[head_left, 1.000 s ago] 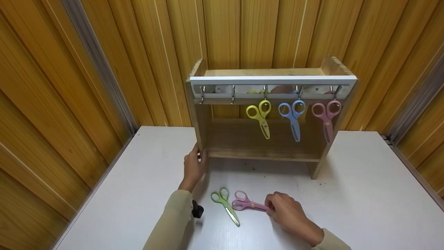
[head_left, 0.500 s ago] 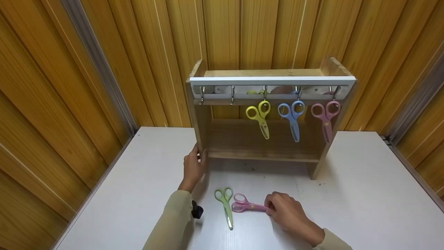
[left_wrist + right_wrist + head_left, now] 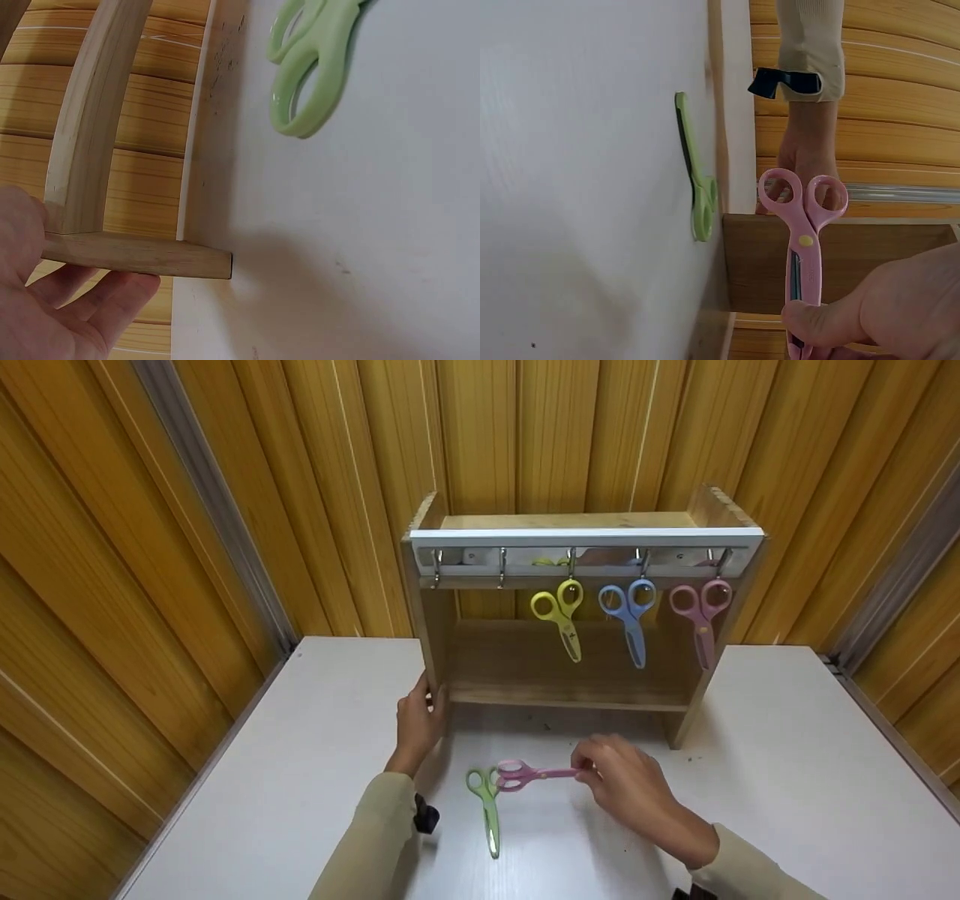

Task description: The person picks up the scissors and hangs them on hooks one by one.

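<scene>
Pink scissors (image 3: 534, 774) are pinched by the blade end between my right hand's (image 3: 626, 780) thumb and fingers, raised off the table with the handle loops pointing left. In the right wrist view the thumb lies over the blades of the pink scissors (image 3: 804, 225). Green scissors (image 3: 489, 814) lie on the white table, overlapped at one loop by the pink pair in the head view. My left hand (image 3: 420, 721) grips the lower left side panel of the wooden rack (image 3: 570, 696); in the left wrist view its fingers (image 3: 124, 300) wrap round behind the panel.
A rail (image 3: 480, 541) with several metal hooks runs along the rack's top. Yellow scissors (image 3: 559, 611), blue scissors (image 3: 630, 611) and darker pink scissors (image 3: 702, 615) hang from the middle and right hooks. The two left hooks hold nothing. Wood-panelled walls (image 3: 555, 435) enclose the white table (image 3: 300, 765).
My right hand has lifted the pink scissors off the table, up towards the rack. The green scissors have swung round on the table to point more nearly towards me. My left hand stays put.
</scene>
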The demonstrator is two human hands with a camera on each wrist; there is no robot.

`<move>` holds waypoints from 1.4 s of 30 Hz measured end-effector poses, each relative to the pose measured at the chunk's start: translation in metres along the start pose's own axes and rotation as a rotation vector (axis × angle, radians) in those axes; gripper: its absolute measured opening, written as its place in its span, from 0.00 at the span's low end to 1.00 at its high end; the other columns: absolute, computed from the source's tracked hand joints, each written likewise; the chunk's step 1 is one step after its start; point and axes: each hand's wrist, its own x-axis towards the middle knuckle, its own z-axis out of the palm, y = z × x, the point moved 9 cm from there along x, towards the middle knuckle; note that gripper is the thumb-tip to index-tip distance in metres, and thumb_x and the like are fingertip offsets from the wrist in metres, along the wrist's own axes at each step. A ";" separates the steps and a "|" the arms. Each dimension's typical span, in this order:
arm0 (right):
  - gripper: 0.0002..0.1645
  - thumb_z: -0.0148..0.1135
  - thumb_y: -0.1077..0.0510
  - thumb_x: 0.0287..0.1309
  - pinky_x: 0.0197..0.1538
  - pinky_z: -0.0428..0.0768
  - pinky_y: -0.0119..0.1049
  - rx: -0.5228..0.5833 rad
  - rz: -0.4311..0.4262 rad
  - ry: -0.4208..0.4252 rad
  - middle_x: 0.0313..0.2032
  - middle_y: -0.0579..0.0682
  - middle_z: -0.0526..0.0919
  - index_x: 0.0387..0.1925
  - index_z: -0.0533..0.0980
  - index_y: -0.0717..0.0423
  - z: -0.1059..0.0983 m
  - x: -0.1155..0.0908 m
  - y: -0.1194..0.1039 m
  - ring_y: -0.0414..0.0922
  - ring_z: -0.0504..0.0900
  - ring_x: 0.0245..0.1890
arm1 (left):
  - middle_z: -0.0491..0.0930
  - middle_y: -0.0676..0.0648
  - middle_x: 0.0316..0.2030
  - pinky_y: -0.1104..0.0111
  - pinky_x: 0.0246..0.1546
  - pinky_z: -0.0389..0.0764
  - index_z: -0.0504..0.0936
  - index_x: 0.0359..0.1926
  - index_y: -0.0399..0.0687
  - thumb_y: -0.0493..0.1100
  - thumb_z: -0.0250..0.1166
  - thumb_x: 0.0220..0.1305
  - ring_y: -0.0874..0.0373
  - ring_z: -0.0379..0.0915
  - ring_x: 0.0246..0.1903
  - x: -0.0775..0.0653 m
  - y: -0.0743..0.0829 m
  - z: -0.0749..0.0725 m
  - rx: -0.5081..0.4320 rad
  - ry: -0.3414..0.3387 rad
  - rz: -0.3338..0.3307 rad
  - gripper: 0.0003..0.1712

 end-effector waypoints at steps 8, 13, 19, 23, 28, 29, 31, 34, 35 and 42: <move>0.12 0.79 0.67 0.49 0.36 0.79 0.37 0.059 -0.100 0.088 0.28 0.38 0.80 0.28 0.84 0.49 -0.032 0.012 -0.021 0.38 0.74 0.33 | 0.81 0.36 0.59 0.56 0.46 0.87 0.69 0.73 0.38 0.41 0.58 0.78 0.43 0.85 0.50 -0.001 0.004 -0.002 0.002 0.009 0.039 0.27; 0.12 0.79 0.67 0.51 0.39 0.81 0.37 0.120 -0.134 0.139 0.29 0.39 0.80 0.30 0.84 0.49 -0.049 0.020 -0.033 0.38 0.74 0.34 | 0.80 0.38 0.61 0.55 0.48 0.86 0.68 0.74 0.41 0.42 0.58 0.78 0.45 0.84 0.51 -0.001 0.003 -0.001 0.007 0.008 0.012 0.28; 0.12 0.77 0.68 0.53 0.40 0.83 0.34 0.221 -0.148 0.194 0.30 0.40 0.80 0.32 0.84 0.50 -0.064 0.029 -0.042 0.38 0.75 0.35 | 0.80 0.38 0.61 0.54 0.51 0.86 0.69 0.74 0.40 0.42 0.58 0.78 0.44 0.84 0.52 -0.001 0.003 -0.001 0.006 0.012 0.013 0.28; 0.11 0.76 0.69 0.54 0.40 0.84 0.33 0.297 -0.156 0.228 0.31 0.40 0.79 0.33 0.84 0.51 -0.068 0.034 -0.047 0.37 0.76 0.34 | 0.81 0.37 0.60 0.53 0.49 0.86 0.71 0.72 0.40 0.40 0.59 0.78 0.43 0.84 0.51 -0.001 0.003 -0.002 0.005 0.023 0.014 0.26; 0.10 0.76 0.68 0.55 0.39 0.84 0.31 0.383 -0.149 0.275 0.31 0.41 0.80 0.35 0.84 0.52 -0.070 0.039 -0.049 0.36 0.78 0.33 | 0.81 0.37 0.60 0.53 0.48 0.86 0.72 0.71 0.40 0.39 0.58 0.77 0.43 0.84 0.51 -0.001 0.003 -0.002 -0.001 0.018 0.015 0.25; 0.10 0.76 0.68 0.55 0.38 0.84 0.31 0.399 -0.145 0.284 0.31 0.41 0.80 0.35 0.84 0.52 -0.070 0.040 -0.050 0.37 0.78 0.32 | 0.81 0.37 0.60 0.54 0.48 0.86 0.72 0.71 0.40 0.39 0.58 0.77 0.43 0.84 0.51 -0.001 0.003 -0.002 -0.003 0.015 0.014 0.25; 0.10 0.76 0.67 0.56 0.38 0.83 0.31 0.430 -0.135 0.303 0.31 0.41 0.81 0.36 0.84 0.52 -0.070 0.042 -0.050 0.37 0.78 0.32 | 0.80 0.38 0.61 0.54 0.48 0.86 0.71 0.72 0.40 0.39 0.58 0.77 0.43 0.84 0.51 -0.001 0.002 -0.002 -0.004 0.012 0.011 0.25; 0.09 0.75 0.67 0.57 0.36 0.82 0.30 0.480 -0.119 0.321 0.31 0.42 0.82 0.36 0.84 0.53 -0.070 0.047 -0.051 0.38 0.78 0.31 | 0.80 0.37 0.61 0.54 0.48 0.86 0.71 0.72 0.39 0.40 0.58 0.78 0.43 0.84 0.51 -0.001 0.003 -0.002 0.003 0.021 0.025 0.25; 0.08 0.75 0.66 0.57 0.35 0.82 0.30 0.498 -0.114 0.326 0.31 0.42 0.82 0.36 0.84 0.53 -0.070 0.048 -0.051 0.39 0.79 0.31 | 0.81 0.37 0.60 0.53 0.48 0.86 0.71 0.71 0.39 0.40 0.58 0.78 0.42 0.84 0.50 -0.001 0.003 -0.003 0.007 0.027 0.033 0.25; 0.07 0.74 0.64 0.59 0.36 0.83 0.35 0.608 -0.067 0.342 0.32 0.44 0.84 0.39 0.85 0.53 -0.065 0.058 -0.053 0.42 0.79 0.31 | 0.82 0.36 0.59 0.53 0.47 0.87 0.72 0.71 0.39 0.40 0.58 0.77 0.43 0.85 0.50 -0.002 0.006 -0.004 0.013 0.048 0.060 0.25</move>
